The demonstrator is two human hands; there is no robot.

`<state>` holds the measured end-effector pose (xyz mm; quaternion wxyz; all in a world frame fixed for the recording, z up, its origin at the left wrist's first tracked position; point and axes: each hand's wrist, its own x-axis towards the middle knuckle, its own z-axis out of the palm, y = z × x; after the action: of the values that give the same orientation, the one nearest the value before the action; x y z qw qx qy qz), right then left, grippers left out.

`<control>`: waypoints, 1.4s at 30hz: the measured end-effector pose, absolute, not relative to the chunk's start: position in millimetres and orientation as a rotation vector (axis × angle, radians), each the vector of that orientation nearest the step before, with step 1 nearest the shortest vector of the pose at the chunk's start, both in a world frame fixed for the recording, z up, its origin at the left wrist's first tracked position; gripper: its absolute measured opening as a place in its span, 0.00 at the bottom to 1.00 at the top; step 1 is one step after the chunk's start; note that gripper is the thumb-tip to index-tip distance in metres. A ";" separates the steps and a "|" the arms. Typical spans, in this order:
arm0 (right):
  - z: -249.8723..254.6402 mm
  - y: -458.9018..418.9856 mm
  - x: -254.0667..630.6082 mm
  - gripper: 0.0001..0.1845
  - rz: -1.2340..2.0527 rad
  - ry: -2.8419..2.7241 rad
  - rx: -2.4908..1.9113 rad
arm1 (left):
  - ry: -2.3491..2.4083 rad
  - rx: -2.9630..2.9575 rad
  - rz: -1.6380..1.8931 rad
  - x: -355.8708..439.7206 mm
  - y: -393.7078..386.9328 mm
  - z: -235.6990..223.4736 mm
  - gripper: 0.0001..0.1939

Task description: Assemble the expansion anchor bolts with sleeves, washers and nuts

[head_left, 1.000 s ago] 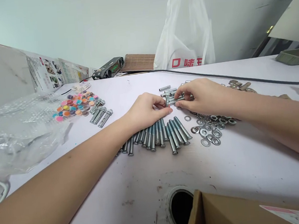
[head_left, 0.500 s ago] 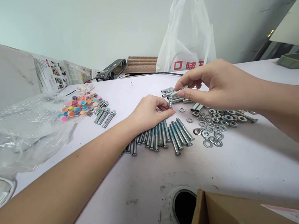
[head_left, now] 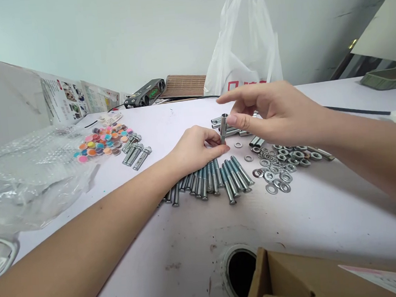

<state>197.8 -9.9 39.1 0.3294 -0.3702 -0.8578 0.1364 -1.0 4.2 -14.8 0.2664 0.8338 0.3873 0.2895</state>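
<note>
Left hand: thumb and fingers pinched on the lower end of one upright metal sleeve. Right hand: loosely open, index finger extended, thumb tip at the sleeve's upper end; contact unclear. Bolts: fanned on the worktop, just nearside of left hand. Nuts, washers: nearside of right hand. Assembled anchors, coloured discs: left of left hand.

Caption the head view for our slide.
Left hand and right hand at a metal sleeve, near bolts, nuts and washers.

Bare forearms, bare slender fingers
</note>
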 end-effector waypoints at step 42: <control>55.0 4.7 245.5 0.12 0.790 -2.786 -1.774 | 0.996 2.045 0.774 -4.3 3.9 -13.9 0.13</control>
<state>245.5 4.7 55.0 -0.1268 -0.5181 -0.8138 0.2308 -4.3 3.9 -13.9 0.3611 0.7937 0.3864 0.3006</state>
